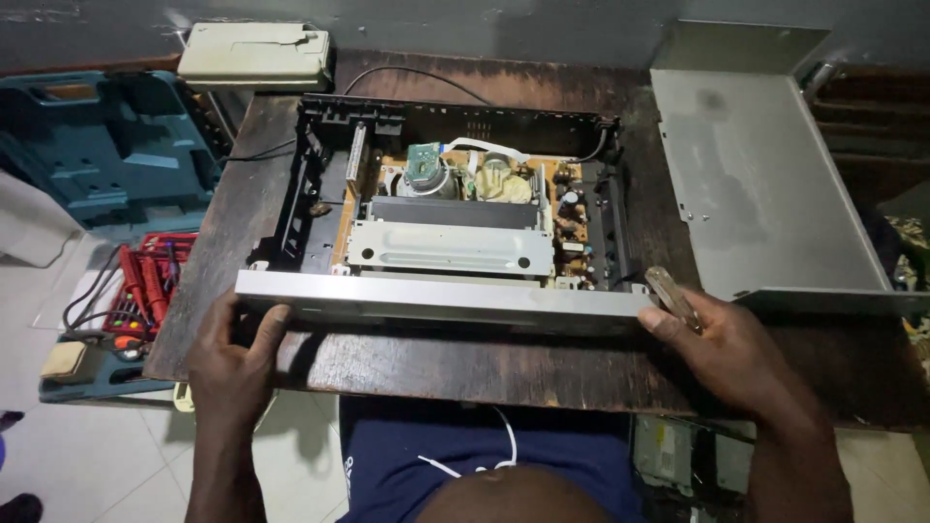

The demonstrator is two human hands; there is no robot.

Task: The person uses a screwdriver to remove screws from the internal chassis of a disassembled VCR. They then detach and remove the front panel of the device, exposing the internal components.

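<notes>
The opened video recorder (450,232) sits mid-surface (407,363). Left hand (231,363) curls around its silver front panel's left end; right hand (722,344) presses the right end, fingers closed on a small tool (671,295). An even grip at both ends should keep it level.

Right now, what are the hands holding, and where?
Both hands grip the opened video player by its silver front panel: left hand at the left end, right hand at the right end, with a screwdriver handle tucked in.
</notes>
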